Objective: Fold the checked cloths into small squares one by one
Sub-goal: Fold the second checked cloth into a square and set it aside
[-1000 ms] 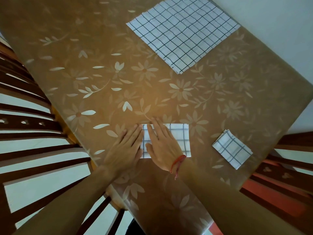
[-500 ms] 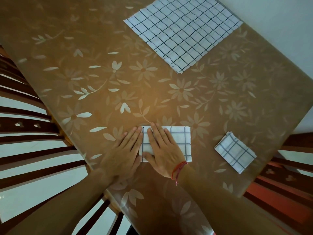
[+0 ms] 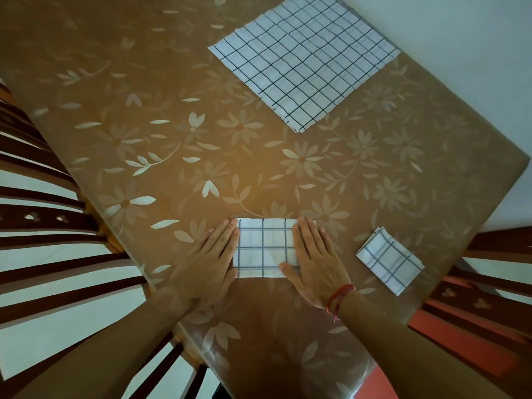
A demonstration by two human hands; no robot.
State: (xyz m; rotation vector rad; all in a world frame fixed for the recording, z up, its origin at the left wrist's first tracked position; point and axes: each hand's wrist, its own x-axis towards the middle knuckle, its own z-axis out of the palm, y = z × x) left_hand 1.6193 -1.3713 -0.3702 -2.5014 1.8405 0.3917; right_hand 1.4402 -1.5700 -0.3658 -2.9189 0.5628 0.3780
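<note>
The left hand [image 3: 213, 251] lies flat, fingers straight, along the left edge of the half-folded checked cloth [image 3: 264, 247], and the right hand [image 3: 313, 260] lies flat on its right end; neither grips, probably pinning the layers to press the crease; the cloth sits near the front of the floral tabletop [image 3: 172, 110]. A second ago both hands lay together at the left end; the right has since slid rightward. Beyond it lies a finished small square [image 3: 390, 262]; the unfolded cloths [image 3: 305, 59] wait at the far side.
</note>
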